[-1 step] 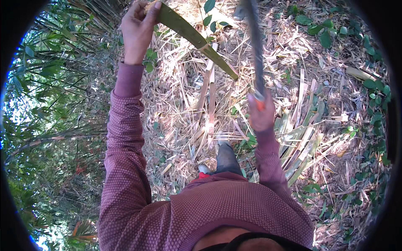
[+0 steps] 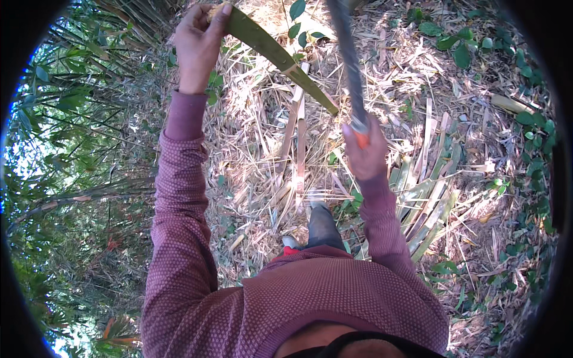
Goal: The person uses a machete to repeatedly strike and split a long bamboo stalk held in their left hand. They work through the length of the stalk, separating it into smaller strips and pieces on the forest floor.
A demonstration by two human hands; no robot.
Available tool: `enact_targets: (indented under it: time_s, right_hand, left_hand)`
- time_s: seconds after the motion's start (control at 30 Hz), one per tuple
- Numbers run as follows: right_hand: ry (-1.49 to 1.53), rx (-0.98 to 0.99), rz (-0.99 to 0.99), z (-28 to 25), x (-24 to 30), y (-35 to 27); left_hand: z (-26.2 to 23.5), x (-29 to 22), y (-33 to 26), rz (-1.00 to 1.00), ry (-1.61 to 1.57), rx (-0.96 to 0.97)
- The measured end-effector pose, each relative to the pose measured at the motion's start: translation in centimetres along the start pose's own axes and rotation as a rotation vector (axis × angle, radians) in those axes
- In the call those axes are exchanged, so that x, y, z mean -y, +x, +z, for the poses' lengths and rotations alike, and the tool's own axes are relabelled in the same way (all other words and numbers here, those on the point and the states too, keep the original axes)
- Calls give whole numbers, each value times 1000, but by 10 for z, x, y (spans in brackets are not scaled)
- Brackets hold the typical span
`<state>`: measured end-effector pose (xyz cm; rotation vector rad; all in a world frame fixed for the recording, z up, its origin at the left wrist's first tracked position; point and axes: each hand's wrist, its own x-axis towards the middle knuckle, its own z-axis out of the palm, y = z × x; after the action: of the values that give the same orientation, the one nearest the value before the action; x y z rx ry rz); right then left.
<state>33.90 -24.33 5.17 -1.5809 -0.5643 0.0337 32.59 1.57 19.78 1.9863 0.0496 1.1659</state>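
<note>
My left hand [image 2: 202,45], raised at the upper left, pinches one end of a green split bamboo strip [image 2: 262,45]. The strip slants down to the right and its far end is free in the air. My right hand [image 2: 364,149] is closed round the orange handle of a machete [image 2: 349,59]. Its long grey blade points up and away, slightly left, and its tip runs out of the top of the view. A gap lies between the blade and the strip.
Split bamboo strips [image 2: 427,206] lie piled on the ground by my right forearm, and other strips [image 2: 296,128] lie in front of my feet. Dry leaf litter covers the ground. Bamboo foliage [image 2: 71,197] stands at the left, and green leafy plants [image 2: 461,51] grow at the right.
The machete and my right hand have shifted slightly left and upward, bringing the blade closer to the strip. My left hand and the bamboo strip have hardly moved.
</note>
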Motion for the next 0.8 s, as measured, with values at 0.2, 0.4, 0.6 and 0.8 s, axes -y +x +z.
enact_targets:
  time_s: [0.2,0.4,0.6,0.8]
  right_hand:
    - [-300,121,-109,43,-22,56]
    - [-535,280,-84,60,-10,36]
    - [-573,296,64,58,-85,40]
    - [-532,330,219,66,-108,39]
  left_hand:
    - [10,-3,-15,69,-19,-47]
    - [-26,27,-40,14,12,-57]
    - [-31,46,-30,42,-34,-127]
    - [-40,55,-23,-27,22,-121]
